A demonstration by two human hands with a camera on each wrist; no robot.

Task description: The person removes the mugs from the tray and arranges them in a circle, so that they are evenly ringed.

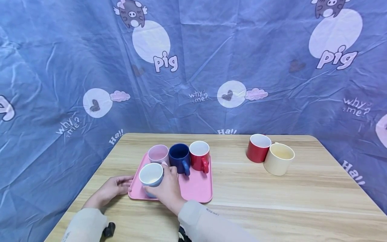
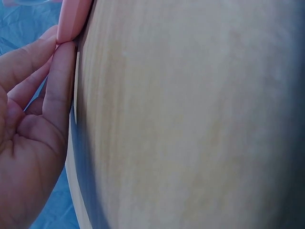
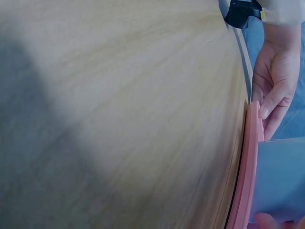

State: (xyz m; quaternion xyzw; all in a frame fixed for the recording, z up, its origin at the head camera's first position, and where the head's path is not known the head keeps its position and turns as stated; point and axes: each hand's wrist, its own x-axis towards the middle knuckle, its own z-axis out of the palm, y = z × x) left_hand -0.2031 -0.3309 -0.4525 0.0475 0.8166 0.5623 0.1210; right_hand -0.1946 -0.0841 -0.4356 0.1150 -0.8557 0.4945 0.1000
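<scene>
My right hand grips a light blue mug with a white inside, thumb on its near side and fingers round its right. The mug stands upright over the front left part of a pink tray; its blue wall shows close up in the right wrist view. My left hand lies at the tray's left edge with fingers extended, its fingertips touching the tray's corner in the left wrist view. Behind the blue mug, in a row on the tray, are a pink mug, a navy mug and a red mug.
Farther right on the wooden table stand a second red mug and a cream mug, side by side. A blue printed cloth hangs behind the table. A black piece sits by my left sleeve.
</scene>
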